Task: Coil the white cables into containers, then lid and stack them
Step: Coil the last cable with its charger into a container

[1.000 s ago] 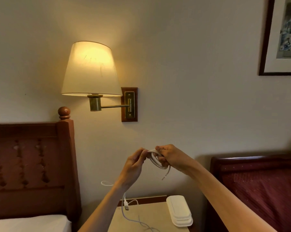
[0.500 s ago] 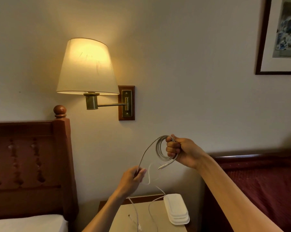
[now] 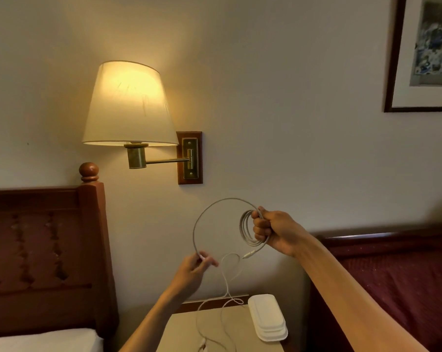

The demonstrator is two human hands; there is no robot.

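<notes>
Below both hands stands the desk point(image 3: 181, 323), with a stack of white containers point(image 3: 267, 317) on it under the right hand, apparently nested or lidded together; I cannot tell which. None shows a cable inside, so nothing looks packed, lidded or stacked for good yet.

The white cable point(image 3: 197, 224) is partly coiled. The right hand point(image 3: 275, 231) is fisted around a bundle of several small loops, a plug end dangling just beneath it. From that bundle one wide arc sweeps up and over to the left hand point(image 3: 193, 271), which pinches the strand between thumb and fingertips, lower than the right hand.

Below the left hand loose slack drops in a loop to the desk, where more white cable lies, running out of view. So I judge the first coil roughly half wound; finishing it, boxing, lidding and stacking remain.
</notes>
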